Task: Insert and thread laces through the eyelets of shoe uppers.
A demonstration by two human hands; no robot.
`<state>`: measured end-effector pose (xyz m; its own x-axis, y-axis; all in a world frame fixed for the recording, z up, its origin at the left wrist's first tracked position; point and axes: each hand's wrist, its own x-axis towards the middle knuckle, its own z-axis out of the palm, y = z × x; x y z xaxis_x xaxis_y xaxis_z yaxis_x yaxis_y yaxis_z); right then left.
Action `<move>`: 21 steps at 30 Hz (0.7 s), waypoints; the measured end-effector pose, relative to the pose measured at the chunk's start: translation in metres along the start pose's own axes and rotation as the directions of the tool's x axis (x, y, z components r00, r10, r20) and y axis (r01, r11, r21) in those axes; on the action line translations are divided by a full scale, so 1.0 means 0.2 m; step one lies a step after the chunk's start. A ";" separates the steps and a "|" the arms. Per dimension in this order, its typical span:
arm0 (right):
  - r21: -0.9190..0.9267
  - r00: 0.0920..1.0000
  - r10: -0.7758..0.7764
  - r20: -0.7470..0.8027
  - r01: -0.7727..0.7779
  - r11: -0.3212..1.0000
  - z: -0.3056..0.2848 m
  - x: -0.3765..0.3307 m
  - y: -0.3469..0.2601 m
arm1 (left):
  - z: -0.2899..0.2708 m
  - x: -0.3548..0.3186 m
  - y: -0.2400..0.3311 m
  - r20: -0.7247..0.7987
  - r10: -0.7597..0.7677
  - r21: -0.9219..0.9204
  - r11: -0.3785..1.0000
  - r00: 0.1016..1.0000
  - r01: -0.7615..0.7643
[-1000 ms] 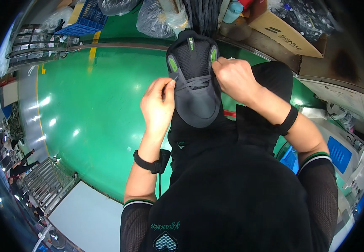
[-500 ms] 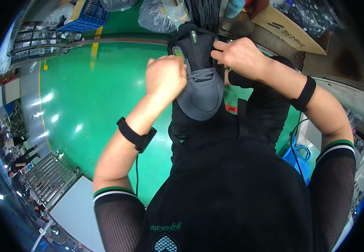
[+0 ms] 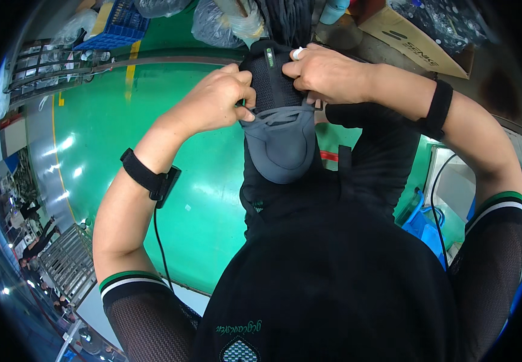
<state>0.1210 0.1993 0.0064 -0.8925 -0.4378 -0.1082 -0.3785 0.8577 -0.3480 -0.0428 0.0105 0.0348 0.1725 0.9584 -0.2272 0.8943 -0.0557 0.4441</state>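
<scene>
A dark grey shoe (image 3: pixel 282 151) lies over my thigh with its toe toward me, and its black mesh tongue (image 3: pixel 271 78) stretches away from me. Grey laces (image 3: pixel 278 116) cross the front of its opening. My left hand (image 3: pixel 223 99) is closed at the left edge of the opening, thumb and fingers pinching the upper beside the laces. On the opposite edge, my right hand (image 3: pixel 327 75) has its fingers bent around the rim next to the tongue; a small white band shows on one finger. The fingertips of both hands are partly hidden.
Beyond the shoe hang dark cords (image 3: pixel 285 21), beside clear plastic bags (image 3: pixel 216 24). An open cardboard box (image 3: pixel 415 45) sits at the far right, near a light blue bottle (image 3: pixel 333 11). A blue crate (image 3: pixel 116 27) is at the far left; a blue stool (image 3: pixel 424 226) stands at right.
My left hand has moved from a blurred position over the shoe's side to its left edge. My right hand has shifted inward and closer to the tongue. The shoe sits slightly nearer me.
</scene>
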 end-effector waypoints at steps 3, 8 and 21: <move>0.053 0.973 0.229 -0.012 -0.228 0.972 0.03 0.03 -0.05 | 0.01 0.01 -0.02 0.089 -0.104 -0.195 0.973 0.991 0.119; 0.115 0.927 0.372 -0.045 -0.365 0.924 0.11 0.06 -0.09 | 0.10 0.02 -0.01 -0.064 -0.279 -0.427 0.876 0.958 0.226; 0.600 0.880 0.126 -0.459 0.202 0.774 0.18 -0.06 -0.74 | 0.20 0.09 0.14 -0.425 -0.015 0.366 0.912 0.905 0.187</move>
<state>0.1974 0.0679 0.0263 -0.9451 -0.1537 0.2882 -0.3264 0.4134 -0.8500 0.0029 0.0151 0.0081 -0.0331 0.9872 0.1559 0.9986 0.0264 0.0453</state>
